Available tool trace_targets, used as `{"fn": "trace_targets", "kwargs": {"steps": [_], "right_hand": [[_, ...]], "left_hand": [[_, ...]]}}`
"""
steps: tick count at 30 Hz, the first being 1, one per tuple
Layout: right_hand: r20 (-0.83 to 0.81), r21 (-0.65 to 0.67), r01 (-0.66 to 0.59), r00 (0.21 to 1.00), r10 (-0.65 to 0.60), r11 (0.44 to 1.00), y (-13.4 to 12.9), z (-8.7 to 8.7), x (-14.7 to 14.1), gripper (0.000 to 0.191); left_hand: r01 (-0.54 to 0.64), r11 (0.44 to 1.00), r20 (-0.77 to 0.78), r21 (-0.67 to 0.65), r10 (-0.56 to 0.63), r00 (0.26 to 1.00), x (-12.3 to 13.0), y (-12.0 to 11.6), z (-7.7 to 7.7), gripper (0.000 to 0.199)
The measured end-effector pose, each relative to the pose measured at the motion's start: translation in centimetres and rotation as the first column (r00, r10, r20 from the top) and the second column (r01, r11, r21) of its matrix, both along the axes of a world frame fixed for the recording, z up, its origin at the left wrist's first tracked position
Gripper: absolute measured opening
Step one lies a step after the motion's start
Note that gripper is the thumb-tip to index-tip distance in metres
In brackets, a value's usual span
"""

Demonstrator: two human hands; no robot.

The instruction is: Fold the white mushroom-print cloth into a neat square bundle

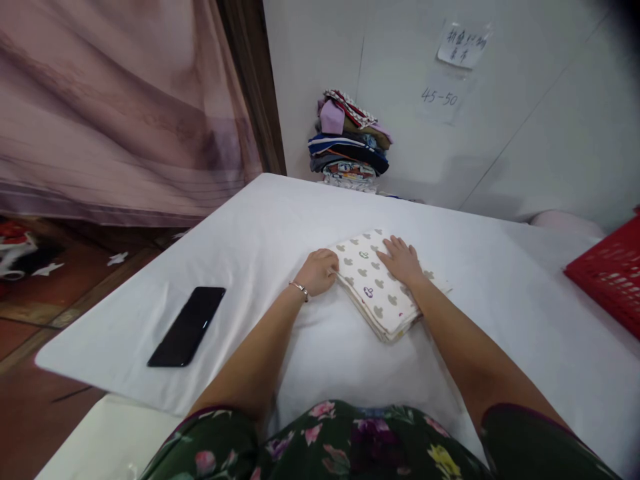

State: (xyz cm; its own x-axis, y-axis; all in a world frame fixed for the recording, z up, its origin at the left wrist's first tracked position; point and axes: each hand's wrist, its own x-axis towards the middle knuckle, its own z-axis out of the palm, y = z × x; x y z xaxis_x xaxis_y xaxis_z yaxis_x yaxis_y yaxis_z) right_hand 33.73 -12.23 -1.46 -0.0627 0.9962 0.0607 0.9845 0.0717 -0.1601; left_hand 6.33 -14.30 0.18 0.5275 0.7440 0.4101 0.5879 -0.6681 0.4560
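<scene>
A folded white cloth (367, 270) with grey mouse-head shapes lies in several layers on the white-covered table (280, 213). My left hand (320, 270), with a bracelet at the wrist, has its fingers closed on the cloth's left corner. Across the cloth's upper right part my right hand (403, 260) rests flat, fingers spread. The right forearm passes over the cloth's right edge and hides some of it.
A black phone (187, 327) lies on the table's left side. Folded clothes (350, 143) are stacked by the wall behind the far edge. A red plastic basket (613, 267) stands at the right. A pink curtain (125, 100) hangs at the left.
</scene>
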Motion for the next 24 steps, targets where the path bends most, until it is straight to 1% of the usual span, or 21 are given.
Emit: {"fn": "trace_targets", "kwargs": {"steps": [3, 6, 8, 13, 18, 20, 22, 24], "right_hand": [[-0.005, 0.018, -0.001, 1.0, 0.001, 1.0, 0.1, -0.2, 0.0, 0.06], [-0.014, 0.043, -0.004, 1.0, 0.005, 0.999, 0.1, -0.3, 0.0, 0.057], [-0.019, 0.05, -0.003, 1.0, 0.004, 0.999, 0.1, -0.3, 0.0, 0.056], [-0.02, 0.034, -0.012, 1.0, 0.012, 0.999, 0.1, -0.2, 0.0, 0.056], [-0.025, 0.036, -0.017, 1.0, 0.018, 0.999, 0.0, -0.2, -0.1, 0.056], [-0.023, 0.02, -0.008, 1.0, 0.008, 1.0, 0.0, -0.1, -0.2, 0.056], [-0.022, 0.0, 0.004, 1.0, -0.004, 1.0, 0.1, -0.1, -0.3, 0.057], [-0.019, -0.012, 0.011, 1.0, -0.012, 1.0, 0.1, 0.0, -0.4, 0.058]], "left_hand": [[0.046, 0.999, -0.004, 0.027, -0.046, 0.999, 0.6, -0.7, 0.6, 0.024], [0.11, 0.994, -0.039, 0.026, -0.109, 0.993, 1.4, -1.3, 0.9, 0.019], [0.132, 0.991, -0.068, 0.011, -0.131, 0.989, 1.8, -1.5, 0.9, 0.015], [0.136, 0.99, -0.113, -0.023, -0.137, 0.984, 2.1, -1.6, 1.0, 0.012], [0.117, 0.992, -0.157, -0.055, -0.124, 0.98, 2.1, -2.0, 2.0, 0.011], [0.122, 0.991, -0.146, -0.052, -0.129, 0.981, 2.3, -2.5, 2.3, 0.008], [0.129, 0.991, -0.099, -0.019, -0.13, 0.987, 2.8, -3.0, 2.4, 0.004], [0.14, 0.99, -0.053, 0.029, -0.138, 0.989, 3.5, -3.5, 2.2, 0.009]]}}
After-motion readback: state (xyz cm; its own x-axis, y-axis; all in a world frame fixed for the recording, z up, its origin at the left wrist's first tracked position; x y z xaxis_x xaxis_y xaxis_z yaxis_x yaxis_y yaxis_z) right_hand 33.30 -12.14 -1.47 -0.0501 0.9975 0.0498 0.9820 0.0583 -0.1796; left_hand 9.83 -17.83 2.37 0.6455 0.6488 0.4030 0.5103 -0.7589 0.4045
